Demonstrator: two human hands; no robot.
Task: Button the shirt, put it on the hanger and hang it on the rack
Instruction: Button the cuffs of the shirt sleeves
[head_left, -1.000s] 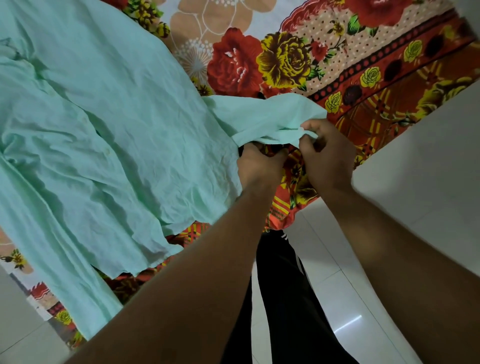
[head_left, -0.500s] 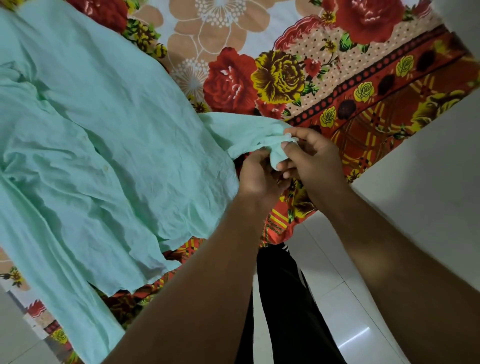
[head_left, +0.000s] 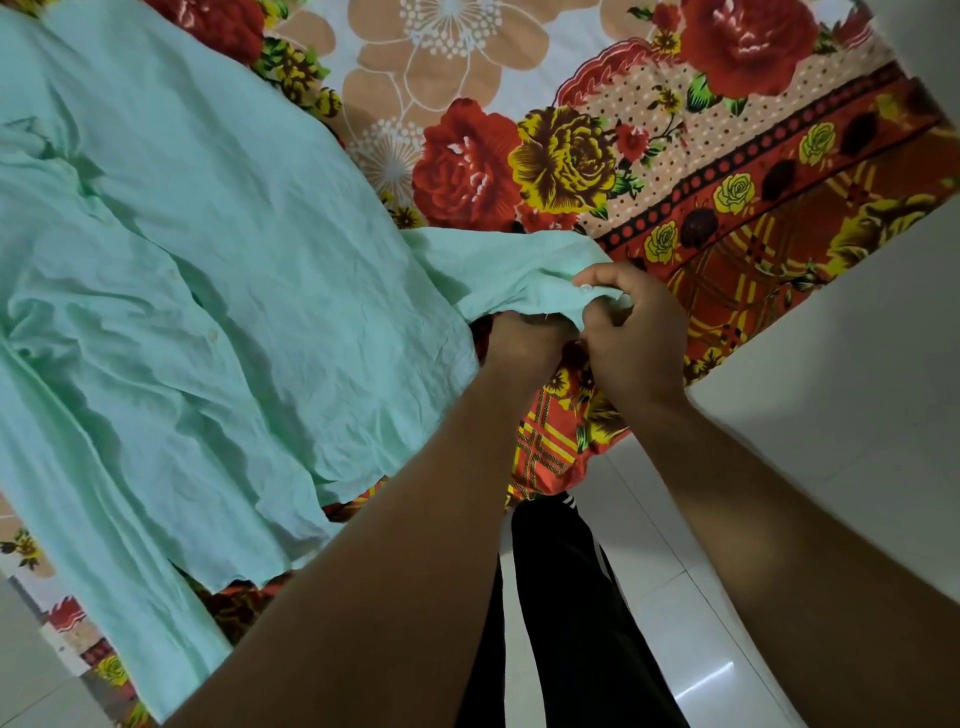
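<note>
A mint-green shirt (head_left: 218, 291) lies spread and creased over a flowered bedsheet (head_left: 571, 130), its collar at the far left. Two small buttons show along its front placket. One cuffed end (head_left: 519, 265) of the shirt reaches right to both hands. My left hand (head_left: 524, 345) grips that cloth from below, its fingers hidden under the fold. My right hand (head_left: 639, 332) pinches the same edge from the right, thumb beside a small pale button (head_left: 586, 287). No hanger or rack is in view.
The bed's edge runs diagonally from lower left to upper right. White floor tiles (head_left: 831, 415) lie beyond it on the right and below. My dark trouser legs (head_left: 566, 623) stand against the bed's edge.
The cloth end has been gathered and turned between my hands, so a button now shows at my right thumb. Both hands stayed on the same spot of the shirt.
</note>
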